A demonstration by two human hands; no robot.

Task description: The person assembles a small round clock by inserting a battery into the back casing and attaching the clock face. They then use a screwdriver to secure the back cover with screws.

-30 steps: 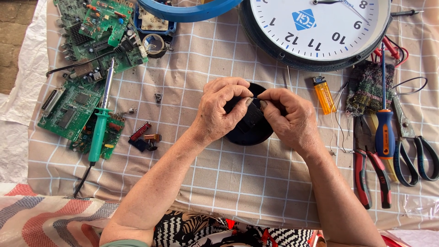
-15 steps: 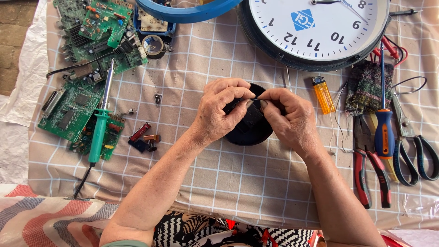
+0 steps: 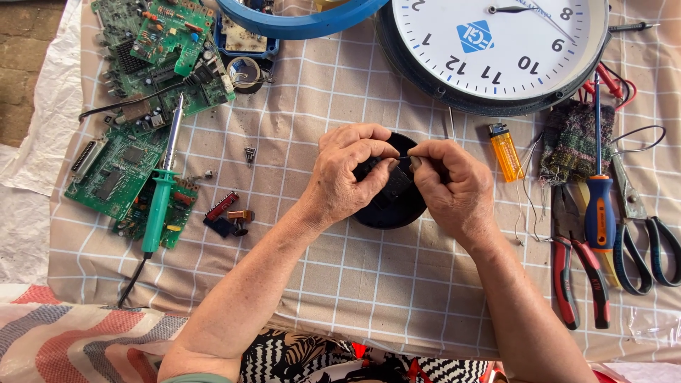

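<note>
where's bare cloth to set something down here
Bare checked cloth runs along the near edge, between the soldering iron and the red pliers. A smaller patch lies between the circuit boards and the left hand. The right side by the screwdriver and scissors is crowded.

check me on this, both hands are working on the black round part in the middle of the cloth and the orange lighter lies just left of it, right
Not quite. In the head view the orange lighter lies just right of the black round part, below the wall clock, not left of it. The rest holds: the left hand and right hand both work on that part in the middle of the checked cloth.
</note>
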